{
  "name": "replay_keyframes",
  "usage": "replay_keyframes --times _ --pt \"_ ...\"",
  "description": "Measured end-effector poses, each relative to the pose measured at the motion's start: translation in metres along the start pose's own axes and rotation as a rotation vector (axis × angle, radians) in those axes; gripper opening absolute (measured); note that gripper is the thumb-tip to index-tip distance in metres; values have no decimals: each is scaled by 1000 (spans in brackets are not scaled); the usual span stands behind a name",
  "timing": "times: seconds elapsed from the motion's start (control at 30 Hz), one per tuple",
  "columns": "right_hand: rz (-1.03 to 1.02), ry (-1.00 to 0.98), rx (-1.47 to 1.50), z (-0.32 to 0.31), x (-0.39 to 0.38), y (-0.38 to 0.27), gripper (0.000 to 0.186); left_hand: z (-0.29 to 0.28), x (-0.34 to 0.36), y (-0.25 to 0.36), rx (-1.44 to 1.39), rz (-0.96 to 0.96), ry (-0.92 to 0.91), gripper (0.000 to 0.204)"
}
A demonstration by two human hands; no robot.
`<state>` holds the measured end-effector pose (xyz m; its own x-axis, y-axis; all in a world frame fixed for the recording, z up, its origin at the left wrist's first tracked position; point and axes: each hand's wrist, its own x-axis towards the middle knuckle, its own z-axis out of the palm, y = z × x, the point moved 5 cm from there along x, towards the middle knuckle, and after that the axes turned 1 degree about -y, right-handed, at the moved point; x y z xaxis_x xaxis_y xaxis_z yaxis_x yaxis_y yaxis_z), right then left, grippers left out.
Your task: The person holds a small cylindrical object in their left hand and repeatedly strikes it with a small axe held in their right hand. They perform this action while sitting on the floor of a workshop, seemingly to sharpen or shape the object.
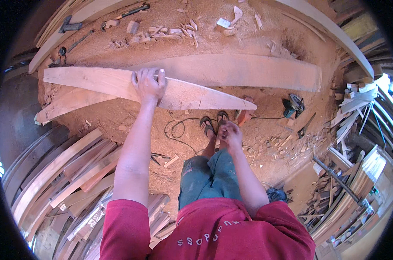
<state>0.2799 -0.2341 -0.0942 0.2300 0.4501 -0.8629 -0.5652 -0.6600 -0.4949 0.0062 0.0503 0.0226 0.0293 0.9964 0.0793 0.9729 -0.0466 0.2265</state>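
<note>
My left hand point(149, 86) grips a long pale wooden board point(105, 82), fingers closed over its far edge near the middle. The board tapers to a narrow tip on the right, where a thin dark line crosses it. It lies at a slant over a larger plank point(235, 71) and another board point(71, 102) on its left. My right hand point(231, 134) is raised in front of my legs, below the board's right part, with fingers curled together. Whatever they may hold is too small to make out. Close to the board's tip sits a red power tool point(245, 115), partly hidden.
A circular saw point(295, 105) and a handsaw point(307, 125) rest on the sawdust floor at right. A black cord point(172, 130) loops beside my feet. A hammer point(69, 26) lies at far left. Stacked timber point(71, 173) fills the lower left; more wood leans at right.
</note>
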Motion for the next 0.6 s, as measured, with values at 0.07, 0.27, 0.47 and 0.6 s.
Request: replay_keyframes --times 0.07,0.27,0.47,0.6 --pt "-6 64 126 -13 -5 -24 24 2 3 2 -27 -2 -2 29" --pt "-185 123 -258 -35 -8 -38 26 -4 1 -4 -97 -32 -15 29" --pt "41 -5 -452 11 -58 -36 29 -3 0 -21 -153 -50 -47 43" --pt "-50 20 -566 14 -60 -28 28 -18 9 -22 -154 -32 -155 58"
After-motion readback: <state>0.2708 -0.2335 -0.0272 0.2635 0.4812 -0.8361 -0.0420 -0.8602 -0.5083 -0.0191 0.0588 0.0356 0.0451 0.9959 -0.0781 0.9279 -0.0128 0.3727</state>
